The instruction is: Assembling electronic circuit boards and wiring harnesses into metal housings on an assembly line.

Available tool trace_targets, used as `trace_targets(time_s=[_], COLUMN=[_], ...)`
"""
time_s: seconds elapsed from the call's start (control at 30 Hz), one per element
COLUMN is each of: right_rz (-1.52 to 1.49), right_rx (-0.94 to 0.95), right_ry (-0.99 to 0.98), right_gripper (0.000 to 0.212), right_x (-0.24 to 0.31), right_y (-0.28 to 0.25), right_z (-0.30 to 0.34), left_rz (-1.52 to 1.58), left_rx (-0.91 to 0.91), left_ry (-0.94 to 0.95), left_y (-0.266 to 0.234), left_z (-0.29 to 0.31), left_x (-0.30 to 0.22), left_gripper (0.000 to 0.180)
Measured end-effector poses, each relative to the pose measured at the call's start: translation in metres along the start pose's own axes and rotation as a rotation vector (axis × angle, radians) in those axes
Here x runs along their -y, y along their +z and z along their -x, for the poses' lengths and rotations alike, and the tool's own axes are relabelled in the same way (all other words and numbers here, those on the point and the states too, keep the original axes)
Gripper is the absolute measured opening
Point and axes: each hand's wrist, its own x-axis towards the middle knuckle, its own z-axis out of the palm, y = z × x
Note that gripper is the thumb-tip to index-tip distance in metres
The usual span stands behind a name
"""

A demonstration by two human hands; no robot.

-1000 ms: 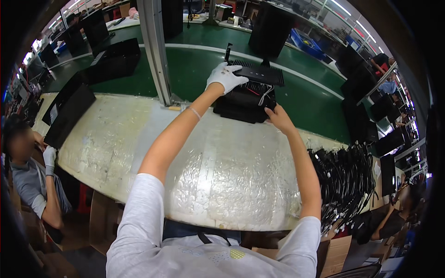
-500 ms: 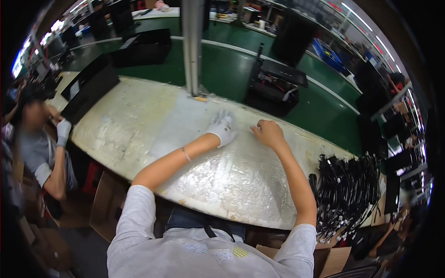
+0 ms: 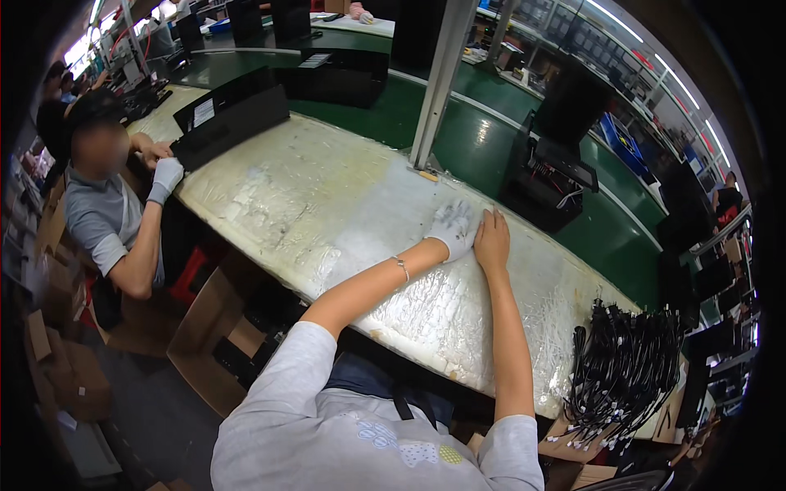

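Note:
My left hand (image 3: 454, 227), in a white glove with dark smudges on its fingers, lies flat on the plastic-covered worktop (image 3: 327, 192). Close beside it rests my right hand (image 3: 492, 240), bare, with its fingers stretched away from me. Neither hand holds anything. A bracelet (image 3: 400, 268) circles my left wrist. Beyond my hands, on the green conveyor (image 3: 467, 135), sits a black open unit (image 3: 550, 176) with wires showing inside. To the right of my right forearm, a thick bundle of black cables (image 3: 626, 368) with pale connectors covers the end of the worktop.
A metal post (image 3: 442, 86) rises at the worktop's far edge. To the left, a seated co-worker (image 3: 115, 192) handles a black panel (image 3: 233, 123). Another black casing (image 3: 336, 78) lies behind it. Cardboard boxes (image 3: 209, 344) stand below on the left; a blue tray (image 3: 622, 146) is far right.
The view has swung left, so the scene sits further right. My right hand has gone from curled and raised to stretched out flat, closer to my left hand.

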Motion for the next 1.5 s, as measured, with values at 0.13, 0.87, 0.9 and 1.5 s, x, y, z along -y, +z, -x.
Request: trace_targets(time_s=[0.13, 0.87, 0.9, 1.5], right_rz=[0.010, -0.020, -0.033, -0.084], right_rx=[-0.037, -0.025, -0.027, -0.012], right_ry=[-0.019, 0.057, 0.058, 0.071], right_gripper=[0.031, 0.034, 0.034, 0.034], right_x=[-0.002, 0.003, 0.004, 0.000], right_y=[0.000, -0.002, -0.002, -0.003], right_z=[-0.002, 0.000, 0.000, 0.002], left_rz=[-0.032, -0.068, -0.093, 0.013], left_rx=[0.063, 0.115, 0.122, -0.164], left_ry=[-0.051, -0.248, -0.277, -0.168], left_y=[-0.003, -0.007, -0.008, 0.001], left_z=[-0.006, -0.050, -0.051, -0.040], left_x=[-0.008, -0.016, -0.018, -0.016], left_gripper=[0.062, 0.072, 0.071, 0.070])
